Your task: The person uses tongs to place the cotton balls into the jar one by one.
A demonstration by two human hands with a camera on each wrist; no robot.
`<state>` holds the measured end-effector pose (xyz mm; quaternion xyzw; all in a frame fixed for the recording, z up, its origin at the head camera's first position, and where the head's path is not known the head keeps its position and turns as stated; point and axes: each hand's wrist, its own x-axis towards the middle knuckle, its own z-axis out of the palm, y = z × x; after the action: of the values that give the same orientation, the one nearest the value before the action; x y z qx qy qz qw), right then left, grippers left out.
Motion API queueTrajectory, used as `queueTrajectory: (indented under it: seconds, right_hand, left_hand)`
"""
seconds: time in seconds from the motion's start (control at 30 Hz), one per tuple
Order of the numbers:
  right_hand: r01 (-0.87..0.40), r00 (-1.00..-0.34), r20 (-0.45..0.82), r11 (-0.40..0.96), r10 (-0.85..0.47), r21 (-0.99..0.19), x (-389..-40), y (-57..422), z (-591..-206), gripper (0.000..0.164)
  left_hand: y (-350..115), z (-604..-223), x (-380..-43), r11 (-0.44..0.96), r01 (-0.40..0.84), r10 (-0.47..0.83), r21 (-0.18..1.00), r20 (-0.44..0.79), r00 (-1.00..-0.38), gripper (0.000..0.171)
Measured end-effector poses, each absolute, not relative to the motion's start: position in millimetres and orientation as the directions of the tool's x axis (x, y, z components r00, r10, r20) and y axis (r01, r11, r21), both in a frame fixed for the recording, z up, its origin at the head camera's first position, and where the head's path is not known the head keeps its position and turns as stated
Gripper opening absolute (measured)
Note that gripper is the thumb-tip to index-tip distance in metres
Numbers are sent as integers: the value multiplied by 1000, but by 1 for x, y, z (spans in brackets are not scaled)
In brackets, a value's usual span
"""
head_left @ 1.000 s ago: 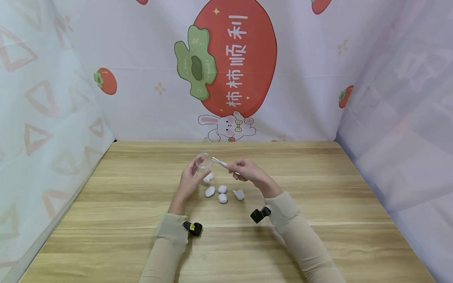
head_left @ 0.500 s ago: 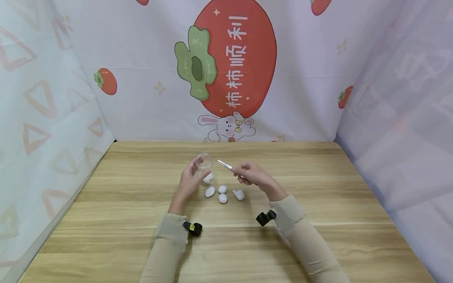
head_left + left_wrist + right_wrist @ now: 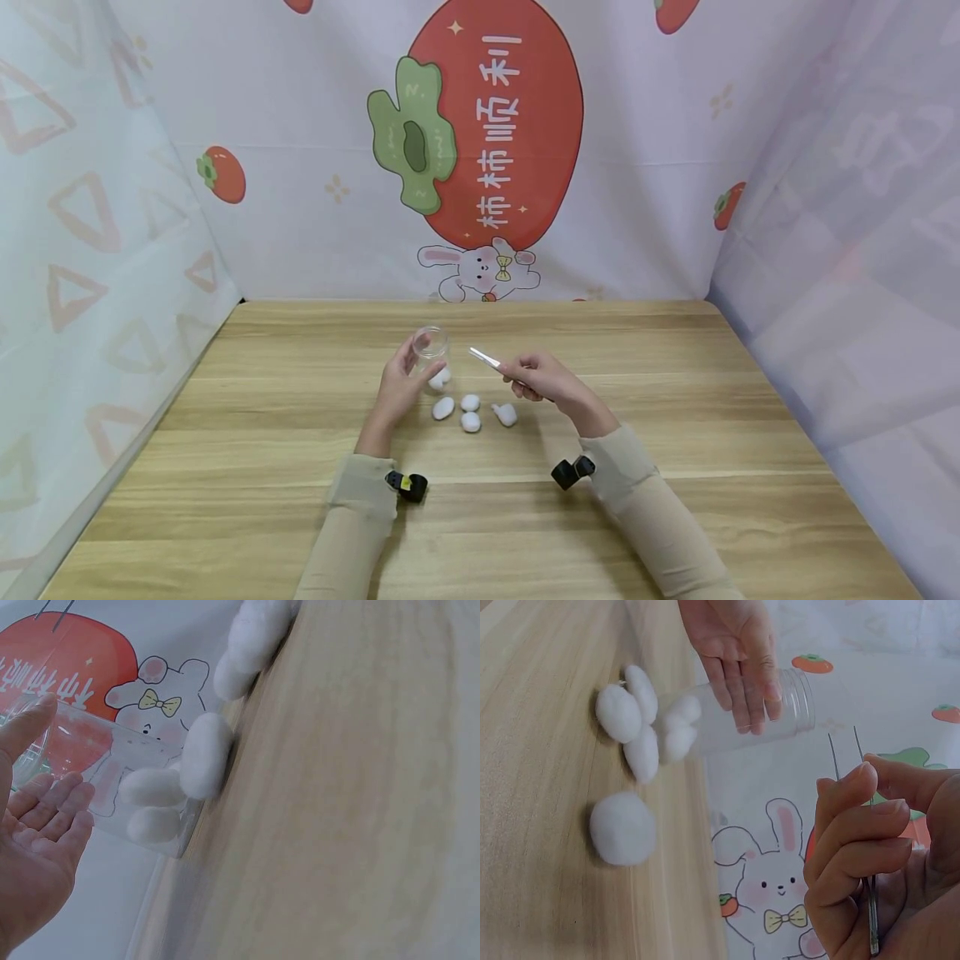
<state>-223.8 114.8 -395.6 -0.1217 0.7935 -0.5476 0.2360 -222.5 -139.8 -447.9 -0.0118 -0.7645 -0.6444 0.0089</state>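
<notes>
My left hand (image 3: 399, 385) holds a clear jar (image 3: 431, 343) upright on the table, thumb on the near side and fingers round the far side. White cotton balls (image 3: 681, 724) lie at the jar's bottom. Between thumb and fingers, my right hand (image 3: 546, 380) grips metal tweezers (image 3: 485, 359), their tips to the right of the jar's open mouth. In the right wrist view the two prongs (image 3: 834, 754) stand apart with nothing between them. Several cotton balls lie on the table in front of the jar, among them one with a wispy tail (image 3: 506, 414) at the right.
The wooden table (image 3: 300, 500) runs back to a white printed curtain (image 3: 300, 233). Curtains also hang along the left and right sides. A small black camera (image 3: 573, 472) is strapped to each wrist.
My right hand has drawn back to the right and slightly toward me, taking the tweezers away from the jar's mouth. The left hand, jar and loose cotton balls stay in place.
</notes>
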Motion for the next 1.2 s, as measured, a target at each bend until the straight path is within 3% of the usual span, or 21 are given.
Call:
queueTrajectory:
  seconds: [0.7, 1.2]
  right_hand:
    - [78, -858, -269, 407, -437, -910, -213, 141, -411, 32]
    - [80, -857, -309, 486, -411, -870, -209, 157, -424, 39]
  left_hand:
    - [-139, -452, -224, 219, 69, 6, 973, 69, -998, 76]
    - [-135, -424, -207, 214, 45, 18, 976, 42, -999, 73]
